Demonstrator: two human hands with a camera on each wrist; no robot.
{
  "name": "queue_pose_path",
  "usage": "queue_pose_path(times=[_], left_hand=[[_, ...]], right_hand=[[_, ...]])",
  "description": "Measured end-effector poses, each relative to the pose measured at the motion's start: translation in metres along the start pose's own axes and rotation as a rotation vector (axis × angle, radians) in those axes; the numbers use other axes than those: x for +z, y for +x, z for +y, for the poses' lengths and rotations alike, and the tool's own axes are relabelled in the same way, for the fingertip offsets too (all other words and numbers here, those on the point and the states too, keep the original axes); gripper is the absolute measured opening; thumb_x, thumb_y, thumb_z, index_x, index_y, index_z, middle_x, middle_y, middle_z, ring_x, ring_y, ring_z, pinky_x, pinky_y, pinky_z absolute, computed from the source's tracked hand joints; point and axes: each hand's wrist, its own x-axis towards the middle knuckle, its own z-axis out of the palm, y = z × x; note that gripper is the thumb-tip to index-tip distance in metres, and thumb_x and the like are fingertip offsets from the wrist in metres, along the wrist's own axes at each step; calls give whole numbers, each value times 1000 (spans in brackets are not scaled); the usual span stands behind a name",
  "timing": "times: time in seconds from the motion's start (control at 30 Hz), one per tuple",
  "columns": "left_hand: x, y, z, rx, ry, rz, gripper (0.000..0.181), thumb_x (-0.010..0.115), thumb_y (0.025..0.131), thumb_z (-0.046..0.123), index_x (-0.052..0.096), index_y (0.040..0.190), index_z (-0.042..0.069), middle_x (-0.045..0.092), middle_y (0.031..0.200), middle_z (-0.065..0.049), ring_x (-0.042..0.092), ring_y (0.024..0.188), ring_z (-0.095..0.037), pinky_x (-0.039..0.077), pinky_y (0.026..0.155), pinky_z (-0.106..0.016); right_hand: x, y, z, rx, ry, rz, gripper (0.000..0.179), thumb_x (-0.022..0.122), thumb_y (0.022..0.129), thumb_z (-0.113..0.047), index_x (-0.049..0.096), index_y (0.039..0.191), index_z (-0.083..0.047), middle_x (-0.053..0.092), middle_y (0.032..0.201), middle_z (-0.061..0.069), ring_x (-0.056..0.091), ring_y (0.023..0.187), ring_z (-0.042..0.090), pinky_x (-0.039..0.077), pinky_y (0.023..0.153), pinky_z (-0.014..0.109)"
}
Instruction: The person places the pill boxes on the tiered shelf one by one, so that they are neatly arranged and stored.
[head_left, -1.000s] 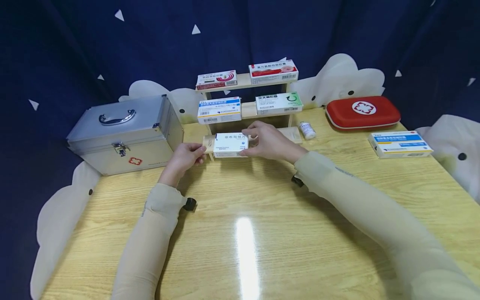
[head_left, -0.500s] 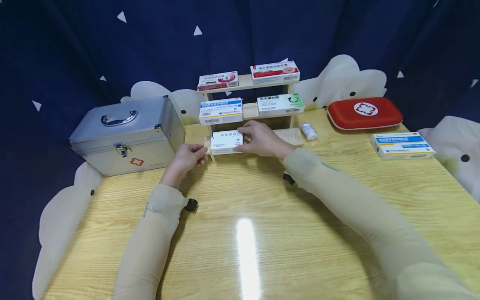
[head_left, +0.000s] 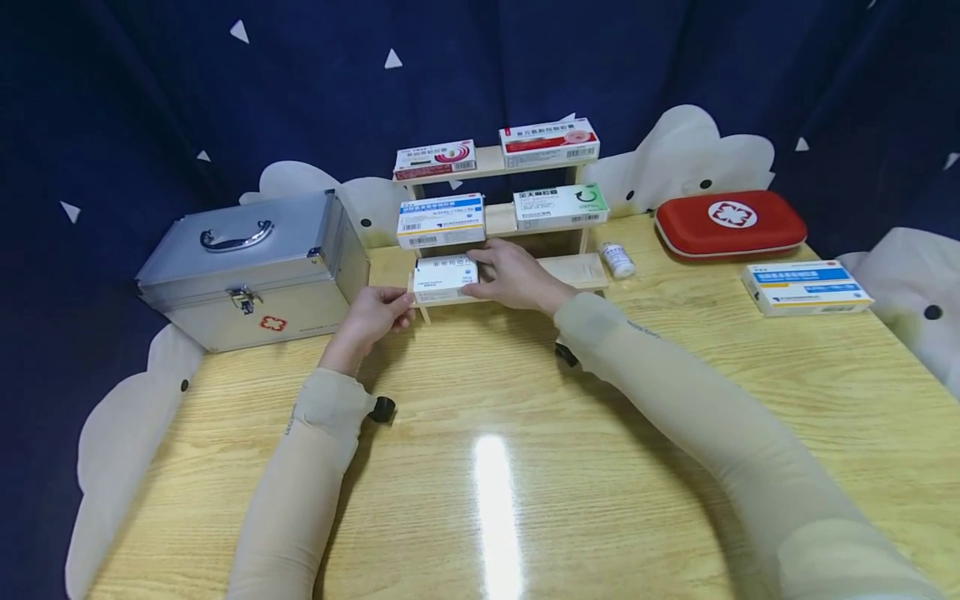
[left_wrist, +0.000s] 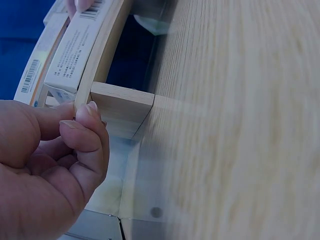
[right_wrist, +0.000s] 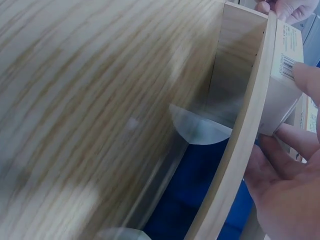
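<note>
On the lowest tier of a wooden stepped rack [head_left: 573,270], at its left end, sits a white medicine box [head_left: 442,283]. My right hand [head_left: 516,277] holds that box by its right end, thumb at the front and fingers behind. At the rack's left corner, my left hand [head_left: 369,321] pinches the end of the lowest board [left_wrist: 103,62] between thumb and fingers. The left wrist view shows the box's barcode side [left_wrist: 75,55] standing along the board's edge. In the right wrist view my right fingers [right_wrist: 307,82] touch the box near its barcode.
Higher tiers bear a blue-white box [head_left: 441,221], a green-white box [head_left: 560,207] and two red-white boxes [head_left: 549,143]. A silver first-aid case [head_left: 247,275] stands left. Rightward are a small white bottle [head_left: 617,260], a red zip case [head_left: 690,225] and another blue-white box [head_left: 806,287].
My right hand has moved the white medicine box leftward and slightly back along the lowest tier, to the rack's left end. My left hand has kept its place at the corner.
</note>
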Motion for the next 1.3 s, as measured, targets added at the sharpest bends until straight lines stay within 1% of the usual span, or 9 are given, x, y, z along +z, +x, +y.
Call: queue_pose_path(times=[0.23,0.43,0.53,0.7,0.8,0.9,1.0,1.17,1.3], left_hand=[[0,0,1,3,22,2,35,50,105,15,55,131,-8,62,108,-22,57,76,-13,51,69,-23],[1,-1,2,3,26,5,34,50,106,16,56,130,-7,62,108,-23,56,75,-13,50,65,-20],[1,0,2,3,27,3,35,50,106,16,55,131,-7,62,109,-22,56,76,-13,50,66,-20],[0,1,0,7,41,0,38,50,106,16,52,135,-7,62,111,-22,58,80,-16,51,68,-20],[-1,1,0,6,45,-2,38,49,106,16,52,136,-8,61,112,-22,58,81,-16,51,70,-21],[-1,0,-2,2,47,-1,39,49,106,17,51,136,-7,61,112,-22,58,81,-15,52,72,-23],[-1,-1,-3,1,53,-1,39,49,106,17,51,136,-7,62,111,-21,58,80,-14,52,73,-24],[-2,-1,-2,0,50,-7,38,49,106,17,52,135,-7,61,110,-21,57,79,-14,52,72,-23],[-2,-1,-1,4,55,-12,39,49,106,17,52,136,-7,61,112,-22,58,80,-13,52,75,-24]], right_hand=[[0,0,-1,16,2,-6,76,72,89,-47,44,149,-10,34,153,18,35,138,34,30,114,44],[-1,0,0,7,12,0,76,73,89,-46,44,149,-10,35,152,19,34,138,35,29,114,44],[-1,-1,1,7,19,-3,76,73,89,-47,44,149,-10,34,153,19,33,139,35,28,114,45],[-4,-6,0,11,29,-12,77,73,88,-47,44,150,-12,32,155,19,31,140,36,27,115,46],[-6,-12,-1,-8,29,3,76,74,88,-46,44,149,-11,36,152,17,34,139,34,28,115,45],[-11,-25,0,-41,25,18,75,74,89,-45,46,148,-8,41,149,13,37,137,30,29,114,42],[-22,-44,2,-74,15,22,73,73,90,-44,46,147,-8,43,148,11,39,136,29,29,114,42],[-47,-80,10,-128,-15,37,69,75,89,-39,50,145,-6,47,145,14,44,132,30,35,110,46],[-70,-113,23,-167,-44,92,66,79,87,-31,54,142,-4,51,141,16,48,128,33,39,106,50]])
